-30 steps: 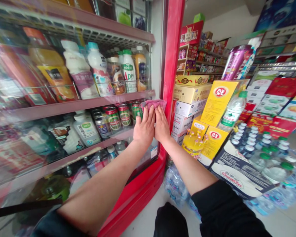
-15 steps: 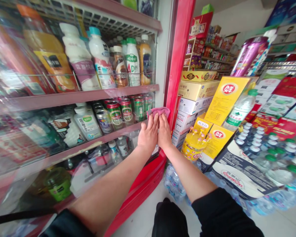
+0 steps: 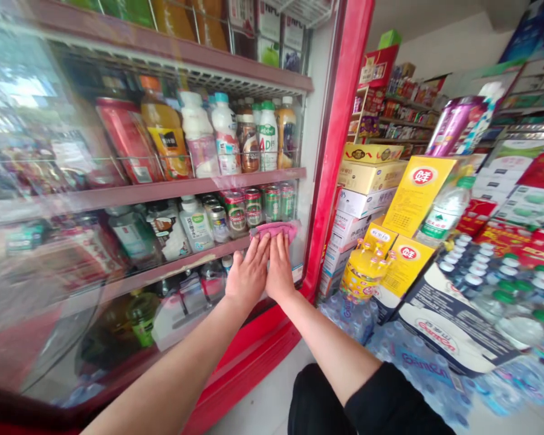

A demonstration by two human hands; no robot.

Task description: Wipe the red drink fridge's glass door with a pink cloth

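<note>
Both hands lie flat and open, side by side and touching along the thumbs, pressing a pink cloth against the glass door of a red drinks cooler. The left hand has its fingers spread, their tips on the cloth's lower edge; the right hand lies with fingers closer together, tips also on the cloth. Neither hand closes around the cloth: it is pinned under the fingertips, bunched in a strip just above them.

Right behind the cloth, through the glass, stands a row of green and red cans on a shelf. Left of the hands on that same shelf are white bottles. One shelf above the hands stand tall bottles, among them a white one with a green cap and an orange juice bottle. Below the hands runs the cooler's red bottom frame, and just right of them its red upright frame.

Farther right of the hands, well apart from them, are stacked cardboard boxes, yellow cartons, a clear water bottle with a green cap and shrink-wrapped packs of bottled water on the floor
</note>
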